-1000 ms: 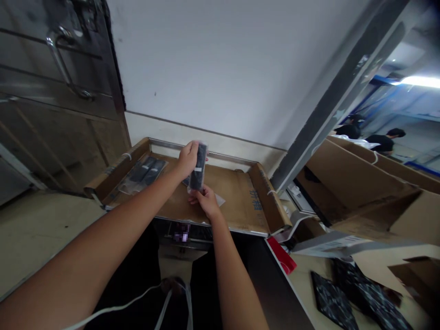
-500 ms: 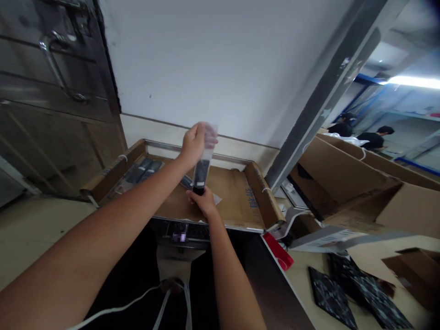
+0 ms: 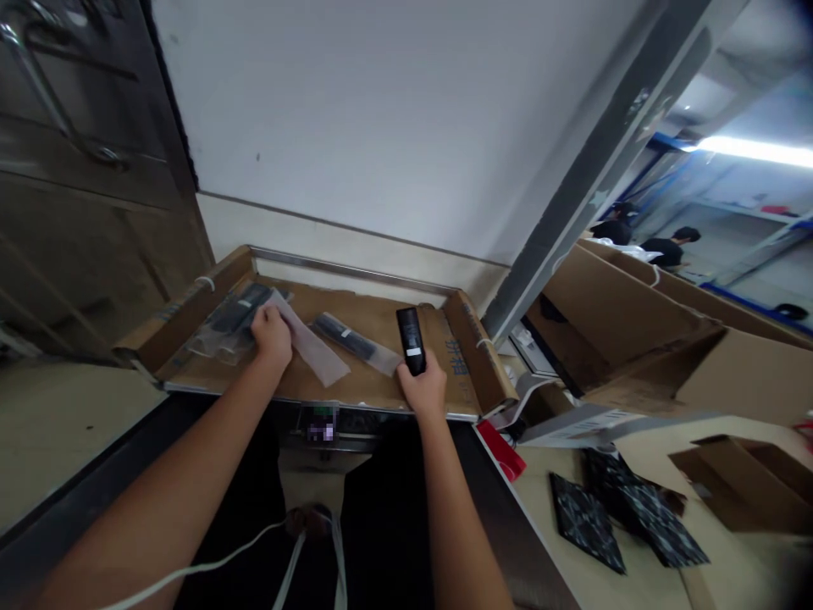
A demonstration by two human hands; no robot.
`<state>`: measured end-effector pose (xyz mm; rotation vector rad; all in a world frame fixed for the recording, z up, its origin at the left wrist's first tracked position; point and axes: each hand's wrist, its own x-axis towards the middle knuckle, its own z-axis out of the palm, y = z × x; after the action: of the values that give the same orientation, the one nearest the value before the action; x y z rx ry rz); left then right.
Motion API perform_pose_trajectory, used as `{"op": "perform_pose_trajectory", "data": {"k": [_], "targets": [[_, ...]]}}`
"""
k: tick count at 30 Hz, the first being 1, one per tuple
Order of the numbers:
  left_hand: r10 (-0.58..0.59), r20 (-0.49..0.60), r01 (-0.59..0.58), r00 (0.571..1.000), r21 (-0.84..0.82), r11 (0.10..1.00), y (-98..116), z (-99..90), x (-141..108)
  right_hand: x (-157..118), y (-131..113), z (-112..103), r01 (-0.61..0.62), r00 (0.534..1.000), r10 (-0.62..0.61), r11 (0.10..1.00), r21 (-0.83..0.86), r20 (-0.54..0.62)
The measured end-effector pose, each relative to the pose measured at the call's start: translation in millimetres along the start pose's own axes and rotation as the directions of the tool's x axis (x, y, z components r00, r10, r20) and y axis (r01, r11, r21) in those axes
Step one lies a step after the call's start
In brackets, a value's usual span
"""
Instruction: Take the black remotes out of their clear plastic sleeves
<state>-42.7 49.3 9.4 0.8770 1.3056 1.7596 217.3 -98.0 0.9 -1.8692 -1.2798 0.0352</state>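
Note:
My right hand (image 3: 424,385) is closed around the lower end of what looks like a black remote control (image 3: 411,335). It is bare, tilted upward, and bears a small white label. At the left, my left hand (image 3: 273,335) pinches a frosted plastic sleeve (image 3: 316,349), which slants down to the right and looks flat. Between the hands, a sleeved remote control (image 3: 346,335) lies on the cardboard lining, its sleeve reaching toward my right hand. Several more bagged dark items (image 3: 238,313) lie just beyond my left hand, partly hidden by it.
The cardboard-lined tray (image 3: 473,339) has raised sides and stands against a white wall (image 3: 381,127). A metal door (image 3: 76,169) is at the left. On the right are a large open carton (image 3: 648,339), a red bin (image 3: 501,451) and black patterned pieces (image 3: 588,521). Two people work farther back.
The remote control has come out of the sleeve. My right hand has moved right with it, while my left hand has carried the sleeve down and left toward the bagged items.

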Motion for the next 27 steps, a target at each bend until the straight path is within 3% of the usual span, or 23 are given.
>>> {"op": "perform_pose_trajectory", "data": {"k": [2, 6, 11, 21, 27], "targets": [[0.024, 0.024, -0.025, 0.999, 0.045, 0.999, -7.5, 1.4, -5.3, 14.4, 13.8, -6.4, -0.059, 0.998, 0.056, 0.987, -0.151, -0.026], [0.069, 0.200, -0.087, 0.977, 0.087, 0.992, -13.6, 6.5, -3.6, 46.9, 31.7, -4.7, -0.078, 0.997, 0.083, 0.920, -0.384, -0.004], [0.113, 0.155, -0.117, 0.981, 0.018, 0.993, -19.7, 5.7, 2.0, 69.3, 43.4, 7.8, -0.074, 0.993, 0.010, 0.818, -0.571, -0.114], [0.082, 0.182, -0.083, 0.980, -0.003, 0.997, -21.7, 4.5, 0.9, 58.7, 46.7, 10.2, -0.032, 0.984, -0.082, 0.792, -0.610, -0.158], [0.099, 0.188, -0.105, 0.977, 0.020, 0.994, -20.3, 3.7, -0.7, 59.1, 47.8, 10.1, 0.018, 0.967, -0.156, 0.832, -0.555, -0.202]]}}
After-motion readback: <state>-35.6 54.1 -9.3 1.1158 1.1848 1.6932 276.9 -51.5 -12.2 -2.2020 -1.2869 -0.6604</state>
